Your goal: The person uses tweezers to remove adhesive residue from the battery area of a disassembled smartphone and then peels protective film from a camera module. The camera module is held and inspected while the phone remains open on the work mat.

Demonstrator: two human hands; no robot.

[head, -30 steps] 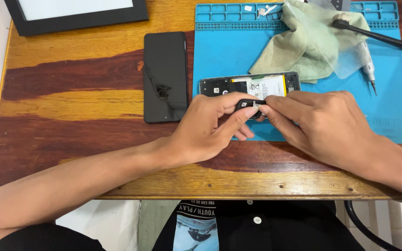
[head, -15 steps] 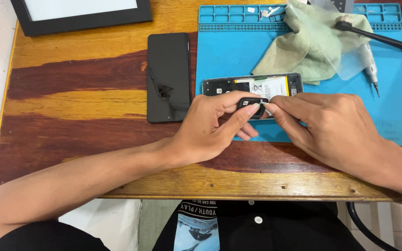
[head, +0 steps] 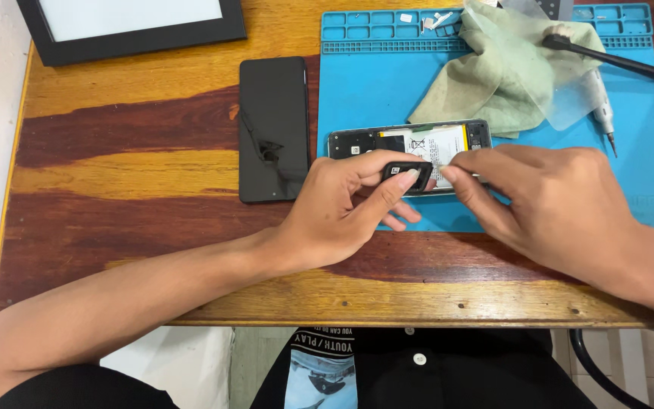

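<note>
Blue work mat (head: 387, 91) is showing bright, a pale green cloth (head: 509, 72) is lying across it. The wooden table (head: 130, 151) is glowing in dark red-brown and golden streaks. A black panel (head: 272, 129) is gleaming glossy; the opened phone (head: 418, 140) is showing a white-labelled battery, yellow at one edge.

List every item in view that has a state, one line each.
Opened phone: back off, battery exposed, flat on the blue mat.
Small black part: pinched in the left hand.
Right hand: fingertips at the part.
Black screen panel: dark, flat on the table.
Green cloth: crumpled.
</note>
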